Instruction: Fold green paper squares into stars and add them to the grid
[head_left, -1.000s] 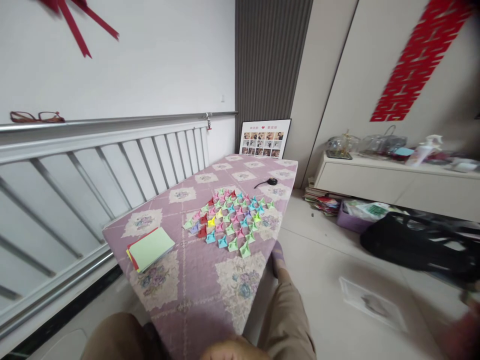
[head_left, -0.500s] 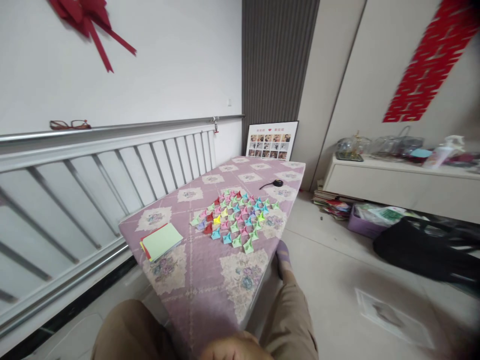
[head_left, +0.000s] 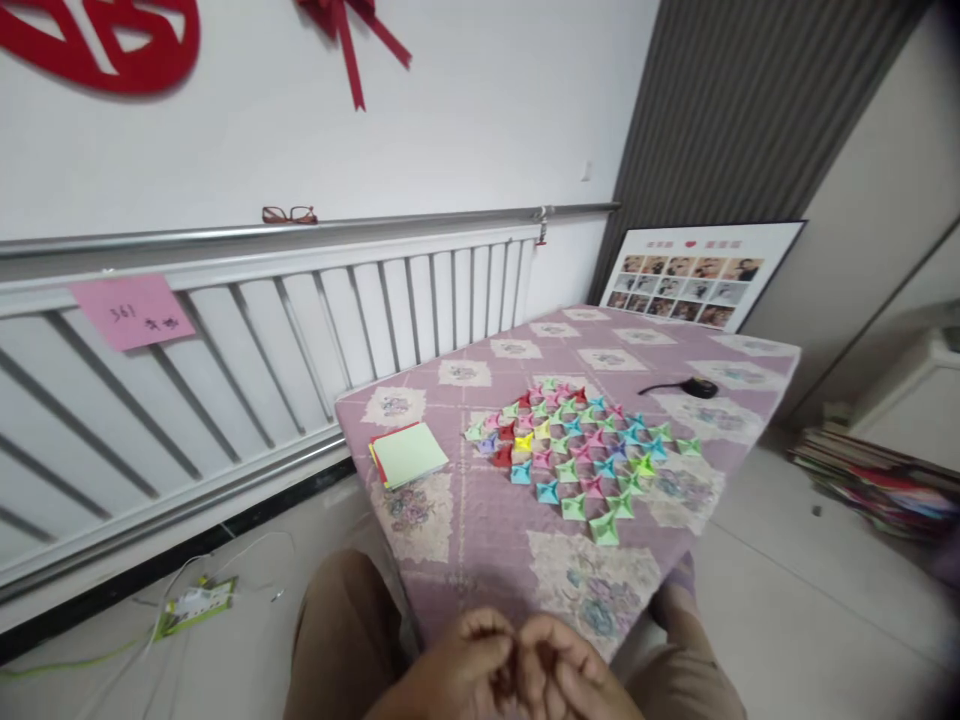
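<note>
My left hand (head_left: 466, 662) and my right hand (head_left: 566, 668) meet at the near edge of the table. Both have curled fingers, and their fingertips come together. Whatever lies between them, if anything, is hidden in shadow. Beyond them, many small folded paper pieces (head_left: 568, 470) in green, blue, pink, red and yellow stand in slanting rows on the flowered tablecloth (head_left: 487, 540). A stack of coloured paper sheets (head_left: 409, 455), pale green on top, lies to the left of the rows. Neither hand touches the folded pieces or the stack.
A black tape measure (head_left: 699, 387) lies at the table's far right. Behind stands a framed photo board (head_left: 697, 275). Along the left runs a white radiator (head_left: 420, 310) with a pink note (head_left: 133, 312); glasses (head_left: 289, 215) rest on the pipe above. Cables (head_left: 176, 600) trail on the floor.
My view has swung left, so the table sits further right in the picture. Both hands now show together at the bottom, where before only part of a hand was visible.
</note>
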